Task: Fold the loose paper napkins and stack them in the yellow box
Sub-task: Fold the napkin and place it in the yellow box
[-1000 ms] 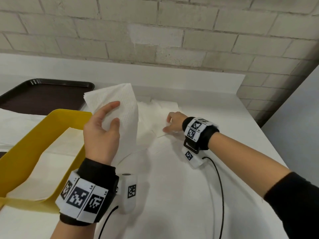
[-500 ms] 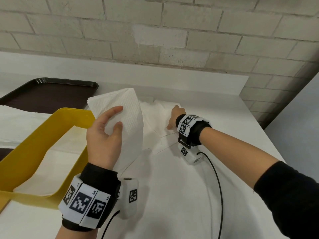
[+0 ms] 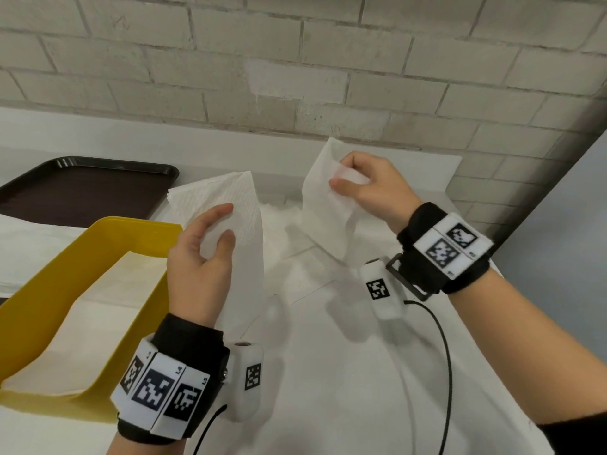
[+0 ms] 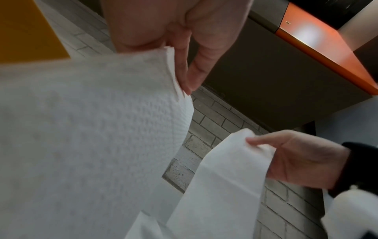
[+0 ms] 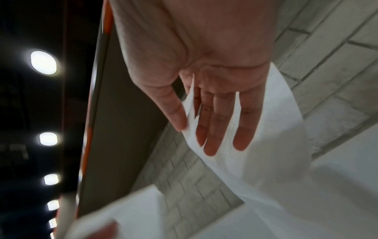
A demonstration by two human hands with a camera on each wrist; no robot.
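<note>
we see a white table top from above, looking down over our own two hands. the yellow box [image 3: 39, 310] is our landmark: it sits open at the near left, and pale napkins already lie flat inside it.

just right of the yellow box, our left hand [image 3: 197, 267] holds up a folded napkin [image 3: 230, 205], thumb on one face and fingers behind it, so the sheet stands upright above the table. further right of the box, and a little further from us, our right hand [image 3: 371, 188] pinches a loose napkin [image 3: 325, 205] between thumb and fingers; this one hangs limp and unfolded. between the two hands, beyond the box's far right corner, the remaining napkins [image 3: 282, 221] lie in a loose heap on the table (white on white, so their edges are hard to tell). behind the box sits a dark tray [image 3: 82, 188], and past that a pale brick wall.

our judgement: both hands are full, so neither is free to crease the loose napkin. folding it in the air could leave it crooked or tear the thin paper. the folded napkin is held lightly and could spring open or slip before it reaches the box, and setting it down carelessly could skew the stack already there.
</note>
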